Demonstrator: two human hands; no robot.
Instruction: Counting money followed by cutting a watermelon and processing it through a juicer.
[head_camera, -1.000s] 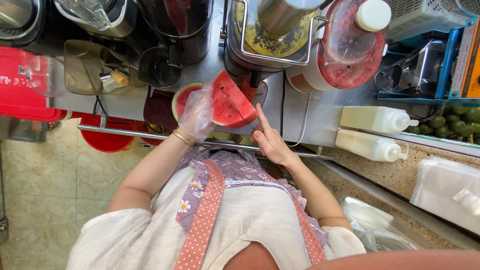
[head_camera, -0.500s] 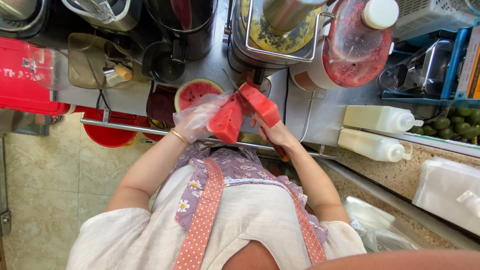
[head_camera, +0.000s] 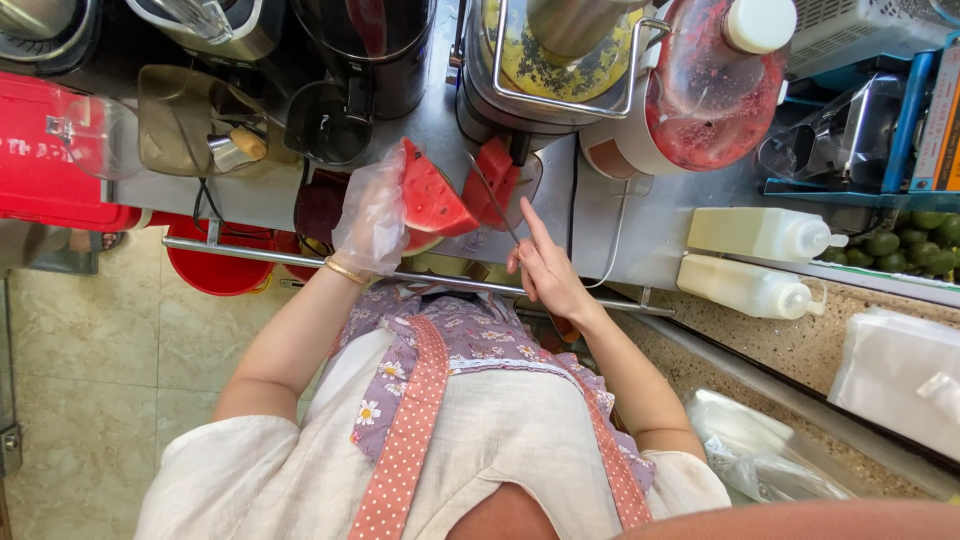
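Note:
My left hand (head_camera: 372, 215), in a clear plastic glove, grips a red watermelon wedge (head_camera: 430, 195) and holds it up over the steel counter (head_camera: 620, 225). My right hand (head_camera: 545, 270) holds a thin knife (head_camera: 492, 198) with the forefinger stretched along it. The blade points up between that wedge and a second watermelon piece (head_camera: 497, 180) just to the right. Whether the blade touches either piece I cannot tell.
A red-stained blender jar (head_camera: 715, 95) and a juicer with yellow pulp (head_camera: 560, 60) stand at the back. Two white squeeze bottles (head_camera: 760, 232) lie to the right. A red bucket (head_camera: 212, 265) sits below the counter rail. A dark cup (head_camera: 322, 125) stands left of the melon.
The watermelon has come apart into two pieces. My left hand has lifted one wedge up and to the left. My right hand has drawn back a little with the knife.

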